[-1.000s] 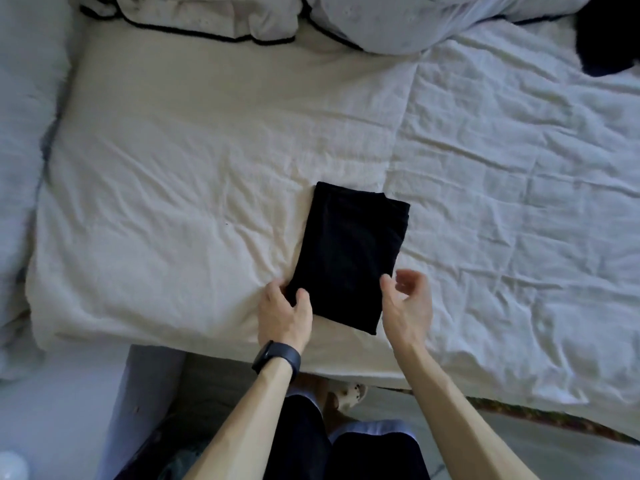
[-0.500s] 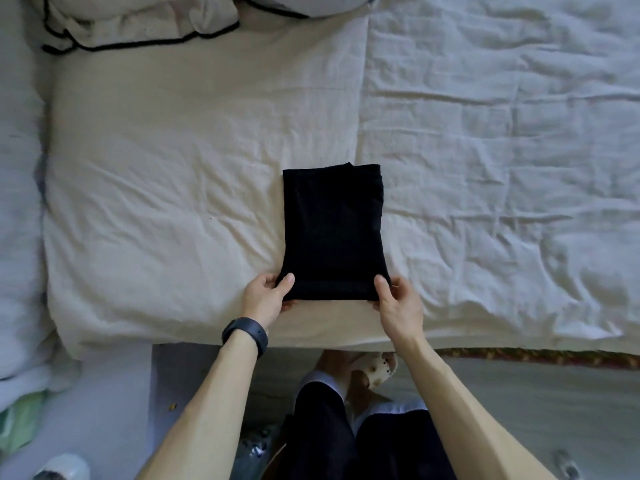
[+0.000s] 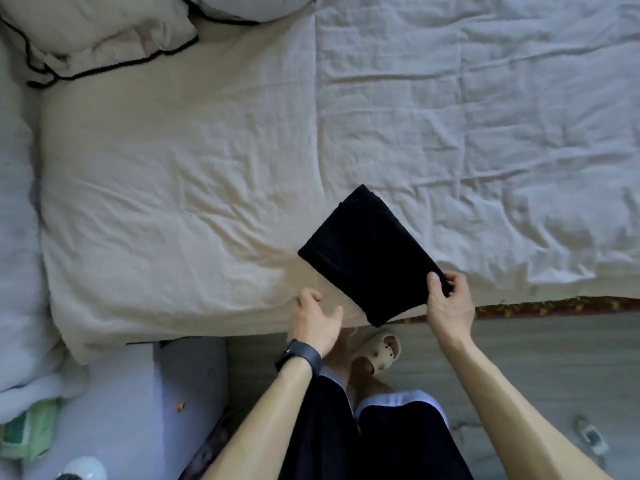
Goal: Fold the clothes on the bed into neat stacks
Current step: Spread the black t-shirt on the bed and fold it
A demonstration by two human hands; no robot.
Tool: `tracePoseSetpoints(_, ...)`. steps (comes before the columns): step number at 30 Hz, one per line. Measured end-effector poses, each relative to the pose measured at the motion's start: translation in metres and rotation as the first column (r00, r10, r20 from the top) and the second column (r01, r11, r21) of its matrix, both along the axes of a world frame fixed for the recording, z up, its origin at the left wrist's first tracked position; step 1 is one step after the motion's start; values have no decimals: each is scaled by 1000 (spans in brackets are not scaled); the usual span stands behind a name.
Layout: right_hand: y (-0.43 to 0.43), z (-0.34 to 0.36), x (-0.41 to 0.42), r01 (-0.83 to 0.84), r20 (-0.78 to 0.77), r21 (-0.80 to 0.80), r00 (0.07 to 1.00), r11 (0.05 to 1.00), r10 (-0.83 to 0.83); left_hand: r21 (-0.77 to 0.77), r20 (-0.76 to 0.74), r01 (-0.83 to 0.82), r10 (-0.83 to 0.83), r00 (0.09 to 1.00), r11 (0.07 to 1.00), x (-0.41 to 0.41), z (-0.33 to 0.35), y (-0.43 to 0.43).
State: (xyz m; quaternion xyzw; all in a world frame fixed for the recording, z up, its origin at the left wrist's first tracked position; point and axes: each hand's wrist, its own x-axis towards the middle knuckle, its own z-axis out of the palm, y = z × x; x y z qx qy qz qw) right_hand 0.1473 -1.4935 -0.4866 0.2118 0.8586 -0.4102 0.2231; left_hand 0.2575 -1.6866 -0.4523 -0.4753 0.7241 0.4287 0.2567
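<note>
Your beige slipper (image 3: pixel 377 351) stands on the floor below the bed edge. Your left hand (image 3: pixel 317 320) (a dark watch strap (image 3: pixel 299 356) on its wrist) hangs loosely curled and holds nothing, at seven o'clock from the folded black garment (image 3: pixel 363 251). Your right hand (image 3: pixel 448 301) pinches that garment's corner at four o'clock. The garment sits skewed across the near edge of the bed (image 3: pixel 173 174). A black-piped pillow (image 3: pixel 97 32) lies at eleven o'clock.

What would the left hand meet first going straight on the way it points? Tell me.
Probably the nearest corner of the folded black garment, just ahead of the left hand over the sheet; heights are unclear, so it might slip beneath.
</note>
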Motion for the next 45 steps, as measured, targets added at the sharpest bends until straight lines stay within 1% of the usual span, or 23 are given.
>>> tracePoseSetpoints(1,5,-2,-2,2,36,-25,999,1000,-2,-161,-94,-5,-10,996,987,-13,4,-11)
tracePoseSetpoints(2,9,-5,-3,31,78,-71,997,997,-25,-270,-188,-18,-34,982,963,-30,7,-23)
tracePoseSetpoints(3,12,-7,-3,81,128,-123,990,989,-66,-317,-249,-12,-71,966,948,-51,8,-35)
tracePoseSetpoints(4,12,-9,-3,150,188,-180,975,972,-116,-313,-282,20,-113,953,950,-73,6,-45)
tracePoseSetpoints(5,12,-11,-3,229,252,-238,953,944,-167,-263,-286,64,-141,948,963,-97,2,-53)
tracePoseSetpoints(7,9,-14,1,368,360,-330,900,869,-245,-87,-224,162,-178,958,983,-138,-8,-62)
tracePoseSetpoints(9,6,-20,6,443,391,-370,872,817,-295,29,-124,279,-273,954,960,-168,-19,-69)
tracePoseSetpoints(10,5,-23,6,461,377,-379,869,802,-321,42,-87,326,-322,943,944,-181,-26,-73)
tracePoseSetpoints(12,4,-27,3,461,318,-377,879,803,-355,64,-61,356,-353,934,932,-201,-38,-83)
tracePoseSetpoints(14,6,-29,-1,405,252,-352,909,844,-331,184,-62,341,-335,940,922,-212,-46,-89)
tracePoseSetpoints(16,11,-27,-2,344,200,-313,935,885,-293,284,-88,357,-347,934,890,-212,-48,-89)
tracePoseSetpoints(19,16,-16,-3,245,107,-241,968,939,-226,315,-183,364,-320,930,877,-200,-38,-89)
tracePoseSetpoints(21,19,-3,-4,202,65,-221,979,954,-192,321,-253,376,-303,919,869,-190,-23,-91)
tracePoseSetpoints(25,24,50,-13,203,-39,-231,975,951,-218,336,-365,379,-252,896,862,-179,27,-93)
tracePoseSetpoints(27,29,91,-24,199,-123,-240,965,950,-234,305,-448,377,-217,867,874,-181,64,-90)
tracePoseSetpoints(29,35,141,-40,178,-221,-270,945,946,-241,234,-566,376,-190,803,897,-190,110,-84)
tracePoseSetpoints(32,48,228,-65,146,-365,-303,895,942,-256,125,-739,411,-192,646,903,-216,193,-65)
tracePoseSetpoints(34,57,293,-80,129,-483,-296,834,946,-265,83,-820,457,-200,536,885,-238,254,-50)
tracePoseSetpoints(35,63,326,-85,130,-550,-291,788,948,-277,70,-854,486,-199,480,871,-250,286,-43)
tracePoseSetpoints(38,84,415,-91,137,-696,-295,648,946,-311,35,-922,574,-195,335,818,-282,377,-21)
tracePoseSetpoints(41,112,474,-92,159,-774,-333,517,929,-366,4,-951,656,-200,235,755,-305,447,1)
tracePoseSetpoints(43,129,499,-91,163,-803,-337,464,927,-373,-61,-958,695,-237,160,716,-314,478,19)
tracePoseSetpoints(45,148,513,-87,184,-808,-342,444,922,-388,-153,-954,702,-289,78,696,-320,497,41)
